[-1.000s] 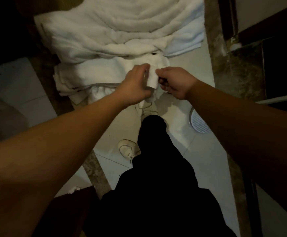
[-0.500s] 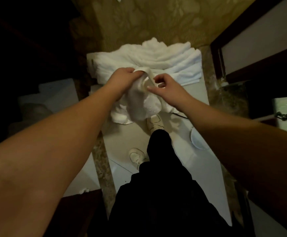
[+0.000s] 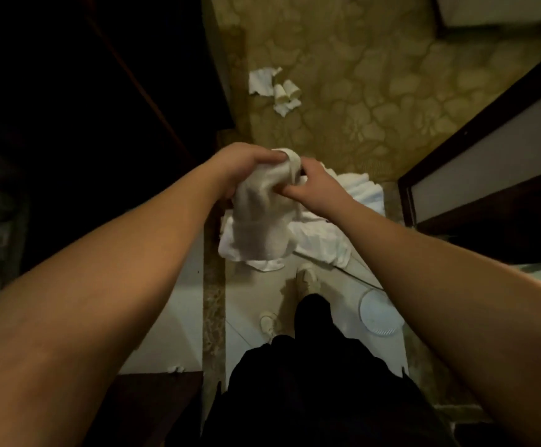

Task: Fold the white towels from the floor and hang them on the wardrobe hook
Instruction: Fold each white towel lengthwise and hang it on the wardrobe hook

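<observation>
A white towel point(image 3: 259, 221) hangs in the air in front of me, bunched at its top. My left hand point(image 3: 241, 164) grips the top edge from the left. My right hand point(image 3: 316, 185) pinches the same edge from the right, close beside the left. Below the held towel lies a pile of white towels point(image 3: 359, 191) on the floor, partly hidden by the hanging cloth. No wardrobe hook is visible.
Crumpled white paper and paper cups point(image 3: 275, 88) lie on the patterned carpet ahead. A round white object point(image 3: 380, 317) sits on the tiles by my right foot. My shoes point(image 3: 308, 280) stand just behind the pile. A dark wardrobe-like shadow fills the left; a door frame point(image 3: 456, 137) runs right.
Both hands have lifted one towel up off the pile, and it now hangs free. The view has risen, so the pile looks smaller and the carpet ahead shows.
</observation>
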{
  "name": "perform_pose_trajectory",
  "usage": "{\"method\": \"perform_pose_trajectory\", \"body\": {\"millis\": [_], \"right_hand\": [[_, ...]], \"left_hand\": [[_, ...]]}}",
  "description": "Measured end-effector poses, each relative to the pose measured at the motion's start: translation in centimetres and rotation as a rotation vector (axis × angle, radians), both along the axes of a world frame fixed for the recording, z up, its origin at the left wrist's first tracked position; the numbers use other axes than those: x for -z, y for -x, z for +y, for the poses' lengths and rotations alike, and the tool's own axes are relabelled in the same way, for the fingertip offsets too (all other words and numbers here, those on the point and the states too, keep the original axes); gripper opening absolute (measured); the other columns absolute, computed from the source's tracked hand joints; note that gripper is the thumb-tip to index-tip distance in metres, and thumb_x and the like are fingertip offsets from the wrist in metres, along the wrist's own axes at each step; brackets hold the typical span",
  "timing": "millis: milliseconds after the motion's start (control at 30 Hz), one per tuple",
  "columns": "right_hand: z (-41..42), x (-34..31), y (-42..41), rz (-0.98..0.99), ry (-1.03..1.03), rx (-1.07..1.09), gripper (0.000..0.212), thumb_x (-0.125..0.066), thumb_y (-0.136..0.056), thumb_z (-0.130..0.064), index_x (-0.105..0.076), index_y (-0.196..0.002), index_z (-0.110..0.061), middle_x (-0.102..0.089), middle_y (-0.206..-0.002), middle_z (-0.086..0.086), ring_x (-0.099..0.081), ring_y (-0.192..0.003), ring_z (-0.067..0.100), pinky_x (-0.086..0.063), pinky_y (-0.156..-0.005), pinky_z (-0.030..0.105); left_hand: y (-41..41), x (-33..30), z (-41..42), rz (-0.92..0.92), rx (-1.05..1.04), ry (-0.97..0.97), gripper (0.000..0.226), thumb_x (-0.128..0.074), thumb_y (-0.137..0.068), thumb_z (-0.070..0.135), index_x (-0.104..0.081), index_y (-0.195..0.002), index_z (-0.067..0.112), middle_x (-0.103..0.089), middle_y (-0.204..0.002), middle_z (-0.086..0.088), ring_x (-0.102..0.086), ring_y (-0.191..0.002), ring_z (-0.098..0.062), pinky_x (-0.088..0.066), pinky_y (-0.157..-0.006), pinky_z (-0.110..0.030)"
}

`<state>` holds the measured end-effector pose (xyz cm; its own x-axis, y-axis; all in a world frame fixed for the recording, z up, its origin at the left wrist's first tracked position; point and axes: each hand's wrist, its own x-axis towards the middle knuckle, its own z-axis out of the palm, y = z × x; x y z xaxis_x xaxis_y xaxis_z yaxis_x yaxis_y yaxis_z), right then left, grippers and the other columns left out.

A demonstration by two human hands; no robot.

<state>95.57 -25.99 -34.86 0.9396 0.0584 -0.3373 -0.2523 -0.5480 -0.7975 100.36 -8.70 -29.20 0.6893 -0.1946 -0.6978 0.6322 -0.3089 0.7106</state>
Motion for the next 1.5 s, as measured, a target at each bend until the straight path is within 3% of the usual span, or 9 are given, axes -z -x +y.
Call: {"method": "perform_pose_trajectory", "body": {"millis": [200,333,400,533,700,867,1033,1333,1500], "right_hand": [[0.0,-8.4,2.0,-0.064,0.048,-0.096,0.028,-0.059,-0.097,-0.020,-0.063,-0.125,-0.022,-0.063,-0.104,-0.004,-0.060,-0.098,0.020,-0.038,-0.075,0.028],[-2.0,-12.7,3.7,-0.072,0.079,-0.171,0.012,-0.056,-0.096,-0.021,-0.066,-0.093,-0.027,-0.064,-0.085,-0.006,-0.057,-0.079,0.016,-0.041,-0.068,0.030],[-3.3,-14.3,4.8,-0.078,0.080,-0.199,0.014,-0.056,-0.096,-0.021,-0.069,-0.092,-0.022,-0.067,-0.084,0.001,-0.057,-0.075,0.018,-0.042,-0.066,0.031],[-4.7,-18.0,8.3,-0.129,-0.039,-0.201,0.021,-0.060,-0.099,-0.035,-0.069,-0.081,-0.026,-0.066,-0.076,-0.005,-0.058,-0.062,0.008,-0.047,-0.054,0.020],[-3.6,-23.8,14.3,-0.134,-0.244,-0.251,0.020,-0.057,-0.102,-0.041,-0.070,-0.091,-0.033,-0.072,-0.073,-0.018,-0.066,-0.066,-0.009,-0.047,-0.052,0.007],[-0.2,-30.2,20.9,-0.159,-0.440,-0.355,0.031,-0.062,-0.095,-0.050,-0.074,-0.103,-0.023,-0.076,-0.108,0.004,-0.072,-0.104,0.024,-0.059,-0.086,0.037],[3.4,-34.5,30.1,-0.173,-0.562,-0.417,0.029,-0.060,-0.099,-0.048,-0.074,-0.101,-0.023,-0.076,-0.097,0.004,-0.075,-0.079,0.009,-0.056,-0.063,0.018],[13.0,-37.5,48.8,-0.112,-0.658,-0.297,0.030,-0.055,-0.102,-0.044,-0.064,-0.115,-0.019,-0.069,-0.105,0.010,-0.070,-0.098,0.028,-0.055,-0.079,0.037],[16.2,-38.0,58.0,-0.027,-0.739,-0.159,0.021,-0.057,-0.102,-0.040,-0.060,-0.086,-0.026,-0.070,-0.098,0.007,-0.069,-0.088,0.018,-0.057,-0.083,0.036]], "left_hand": [[4.8,-9.1,0.9,-0.079,-0.220,0.051,0.030,-0.080,-0.075,0.031,-0.078,-0.097,0.010,-0.078,-0.094,-0.013,-0.074,-0.094,-0.033,-0.061,-0.077,-0.038],[9.5,-13.3,2.4,-0.137,-0.388,0.043,0.022,-0.081,-0.075,0.037,-0.083,-0.077,0.015,-0.078,-0.091,-0.011,-0.073,-0.099,-0.033,-0.058,-0.092,-0.043],[12.1,-14.8,2.8,-0.188,-0.442,0.004,0.031,-0.076,-0.084,0.039,-0.080,-0.093,0.009,-0.077,-0.094,-0.014,-0.072,-0.096,-0.032,-0.059,-0.089,-0.043],[18.8,-17.5,3.0,-0.306,-0.525,0.074,0.024,-0.069,-0.094,0.030,-0.070,-0.100,0.007,-0.078,-0.081,-0.008,-0.075,-0.070,-0.019,-0.058,-0.057,-0.026],[27.8,-21.1,2.7,-0.425,-0.604,0.060,0.019,-0.065,-0.098,0.024,-0.071,-0.098,0.007,-0.077,-0.086,-0.005,-0.075,-0.077,-0.018,-0.060,-0.065,-0.026],[35.8,-24.2,4.6,-0.492,-0.637,-0.100,0.036,-0.070,-0.091,0.044,-0.074,-0.111,0.016,-0.078,-0.104,0.000,-0.073,-0.096,-0.019,-0.054,-0.088,-0.034],[45.0,-24.9,7.0,-0.491,-0.641,-0.098,0.032,-0.076,-0.085,0.044,-0.080,-0.104,0.018,-0.076,-0.111,-0.002,-0.067,-0.113,-0.028,-0.045,-0.108,-0.052],[65.4,-26.1,7.6,-0.765,-0.809,-0.307,0.032,-0.048,-0.098,0.059,-0.063,-0.100,0.032,-0.067,-0.110,0.002,-0.062,-0.107,-0.017,-0.049,-0.093,-0.039],[77.6,-26.9,5.7,-0.827,-0.711,-0.262,0.057,-0.051,-0.075,0.081,-0.052,-0.104,0.033,-0.063,-0.108,-0.003,-0.064,-0.098,-0.018,-0.052,-0.081,-0.036]]}}
